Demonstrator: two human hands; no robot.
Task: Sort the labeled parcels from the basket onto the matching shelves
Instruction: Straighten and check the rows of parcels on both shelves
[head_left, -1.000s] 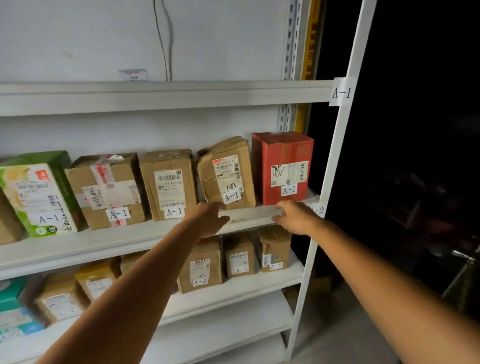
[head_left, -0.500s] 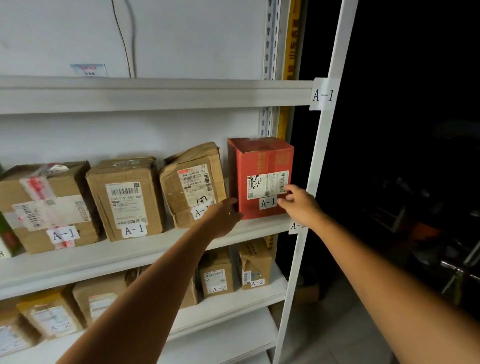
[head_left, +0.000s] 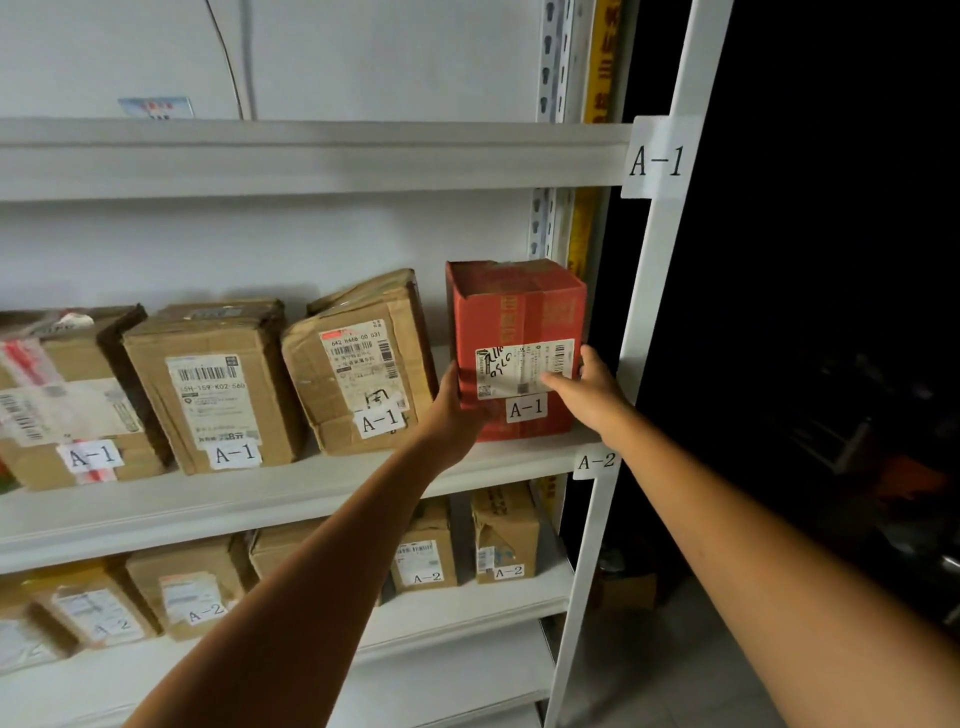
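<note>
Left hand (head_left: 457, 410) is gripping the red box (head_left: 519, 312) at its lower left edge, fingers going out of sight round the side. Right hand (head_left: 592, 387) is clasping the front right corner, with its fingers lying flat on the shipping label and its thumb up the edge. Both arms are reaching up and forward. Box is standing upright, long axis vertical, right of frame centre, at the right end of the shelf (head_left: 311, 493), between brown box (head_left: 363, 364) and white post (head_left: 654, 312). Its A-1 tag (head_left: 525, 409) is matching the post's A-1 sign (head_left: 655, 158). Looks placed; next is squaring up or letting go.
</note>
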